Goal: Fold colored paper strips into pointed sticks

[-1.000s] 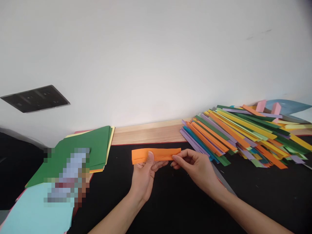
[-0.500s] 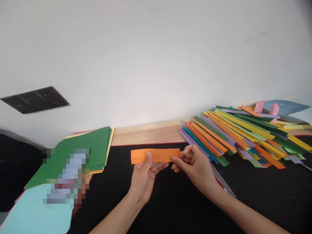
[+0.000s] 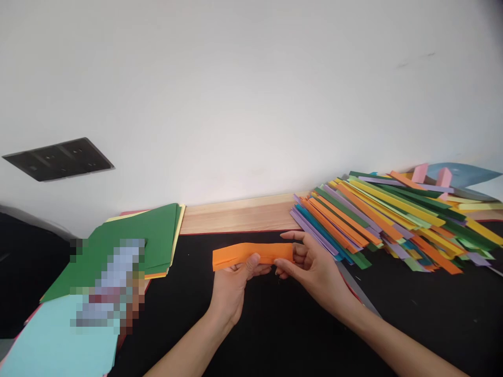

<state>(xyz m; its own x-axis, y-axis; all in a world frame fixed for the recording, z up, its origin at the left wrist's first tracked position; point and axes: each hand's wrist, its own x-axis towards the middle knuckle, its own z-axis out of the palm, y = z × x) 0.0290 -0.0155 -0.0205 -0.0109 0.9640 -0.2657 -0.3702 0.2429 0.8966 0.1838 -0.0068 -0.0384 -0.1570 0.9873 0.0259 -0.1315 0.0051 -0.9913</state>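
An orange paper strip (image 3: 243, 251) is held level above the black mat (image 3: 275, 335), creased along its lower edge. My left hand (image 3: 236, 285) grips it from below near the middle, thumb on the front and fingers behind. At the strip's right end my right hand (image 3: 308, 259) pinches the lower edge between thumb and fingers, with the index finger raised. The fingers behind the paper are partly hidden.
To the right lies a large heap of coloured paper strips (image 3: 377, 214), with a grey ruler-like strip (image 3: 359, 290) near my right forearm. Green sheets (image 3: 137, 230) and light blue sheets (image 3: 58, 335) are stacked at left. A socket panel (image 3: 58, 158) is on the wall.
My left thumb has slid right and down along the strip to its lower edge. The strip now bends slightly, and my right index finger has lifted.
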